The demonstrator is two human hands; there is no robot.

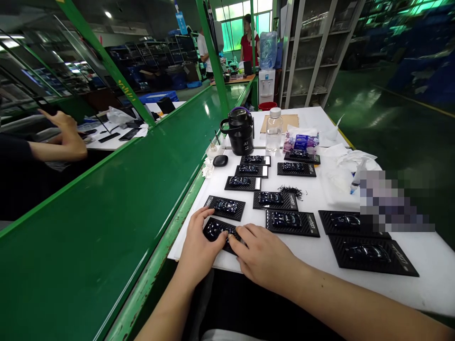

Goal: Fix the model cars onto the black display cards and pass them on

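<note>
Both hands down on one black car-shaped part card (217, 230) at near edge of white table (320, 255). Left hand (199, 246) holding its left end, fingers spread; right hand (265, 255) pressing its right end with fingertips. More cards (292, 222) lying just behind.

Left hand (198, 246): bare, no glove, no ring, no watch.
Right hand (266, 258): bare, no glove, no ring.
Forearms: uncovered, no sleeves in view.
</note>
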